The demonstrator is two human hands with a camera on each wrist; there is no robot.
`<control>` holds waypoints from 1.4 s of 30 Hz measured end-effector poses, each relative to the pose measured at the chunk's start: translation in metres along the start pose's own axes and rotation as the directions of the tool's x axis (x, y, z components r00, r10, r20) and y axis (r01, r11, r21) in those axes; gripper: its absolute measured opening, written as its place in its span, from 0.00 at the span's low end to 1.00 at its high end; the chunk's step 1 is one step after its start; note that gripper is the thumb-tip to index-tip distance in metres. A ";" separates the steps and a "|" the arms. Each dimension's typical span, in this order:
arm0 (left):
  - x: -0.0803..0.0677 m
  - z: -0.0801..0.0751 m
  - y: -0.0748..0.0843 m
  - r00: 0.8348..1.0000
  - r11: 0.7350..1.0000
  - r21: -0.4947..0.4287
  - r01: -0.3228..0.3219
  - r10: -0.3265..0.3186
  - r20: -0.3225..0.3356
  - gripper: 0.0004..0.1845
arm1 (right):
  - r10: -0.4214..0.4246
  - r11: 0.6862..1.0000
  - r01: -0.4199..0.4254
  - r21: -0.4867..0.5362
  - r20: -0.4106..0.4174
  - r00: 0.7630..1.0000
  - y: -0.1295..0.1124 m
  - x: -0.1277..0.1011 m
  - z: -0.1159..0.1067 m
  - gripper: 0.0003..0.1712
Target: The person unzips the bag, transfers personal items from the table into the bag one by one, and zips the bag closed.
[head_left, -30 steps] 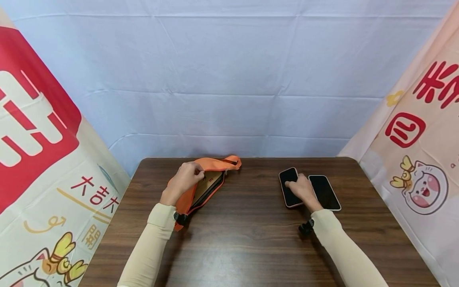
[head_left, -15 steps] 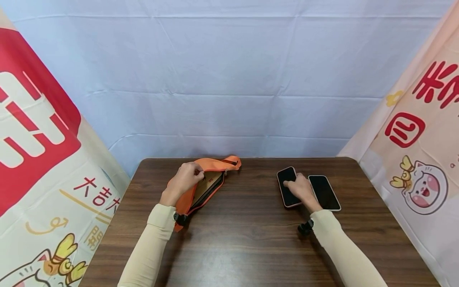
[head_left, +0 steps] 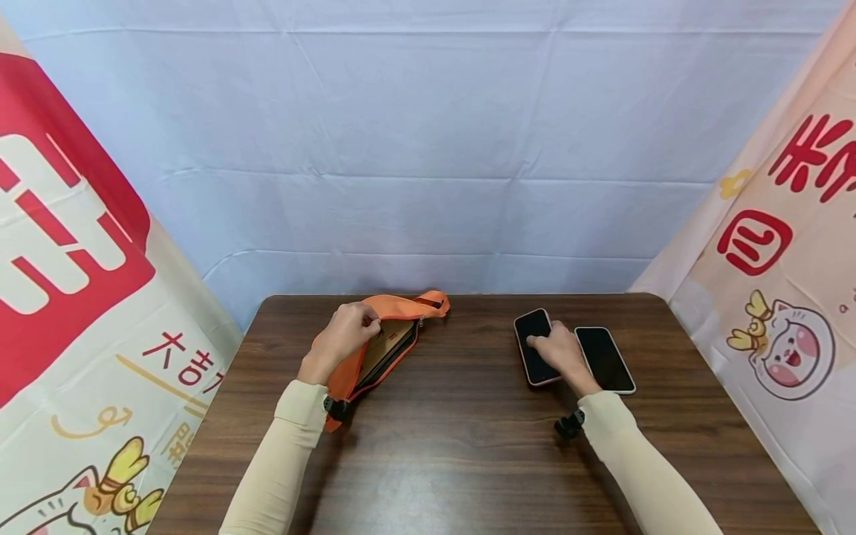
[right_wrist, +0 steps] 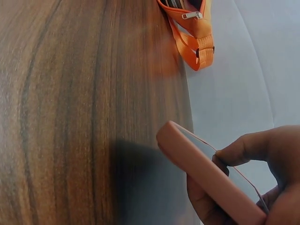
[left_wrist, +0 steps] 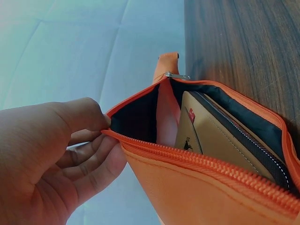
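An orange zippered bag (head_left: 344, 375) lies at the back left of the table, its zipper undone. My left hand (head_left: 344, 331) pinches the bag's edge between thumb and fingers, spreading the mouth. Inside, a tan wallet (left_wrist: 211, 131) with a dark zipper shows in the left wrist view. Over on the right, a smartphone in a pink case (right_wrist: 201, 168) is gripped by my right hand (head_left: 563, 349), thumb on its dark screen and fingers beneath. The right wrist view shows this phone raised off the table, with its shadow below.
A second smartphone (head_left: 605, 360), pale-edged and dark-screened, lies flat just right of my right hand. The brown wooden table (head_left: 468, 446) ends at the back against a pale cloth (head_left: 428, 148). Printed curtains (head_left: 769, 312) hang at both sides.
The pink-cased phone has shifted slightly left and toward the back in my right hand. My left hand keeps its pinch on the bag. The left curtain has swayed a little.
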State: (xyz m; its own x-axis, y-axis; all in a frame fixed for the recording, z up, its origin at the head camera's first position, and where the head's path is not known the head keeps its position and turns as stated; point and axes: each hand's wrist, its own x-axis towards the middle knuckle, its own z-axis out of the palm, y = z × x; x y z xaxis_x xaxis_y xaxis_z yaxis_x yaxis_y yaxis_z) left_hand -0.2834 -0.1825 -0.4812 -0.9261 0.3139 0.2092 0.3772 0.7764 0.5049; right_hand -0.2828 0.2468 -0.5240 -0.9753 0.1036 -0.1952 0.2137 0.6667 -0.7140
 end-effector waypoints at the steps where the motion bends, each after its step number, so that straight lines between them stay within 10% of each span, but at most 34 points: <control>1: 0.000 0.000 0.000 1.000 1.000 -0.001 0.000 0.000 0.001 0.07 | -0.004 1.000 0.004 -0.004 -0.001 1.000 -0.001 0.000 0.000 0.36; 42: 0.000 0.000 -0.002 1.000 1.000 -0.008 0.006 -0.006 0.006 0.08 | -0.029 0.995 0.030 -0.092 0.013 0.999 -0.025 -0.007 0.003 0.45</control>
State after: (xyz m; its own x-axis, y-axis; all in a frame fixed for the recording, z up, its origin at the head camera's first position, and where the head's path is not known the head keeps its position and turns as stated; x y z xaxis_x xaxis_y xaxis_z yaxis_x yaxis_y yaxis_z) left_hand -0.2846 -0.1843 -0.4819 -0.9284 0.3126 0.2012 0.3717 0.7740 0.5126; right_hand -0.2809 0.2273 -0.5067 -0.9803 0.0746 -0.1827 0.1779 0.7343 -0.6551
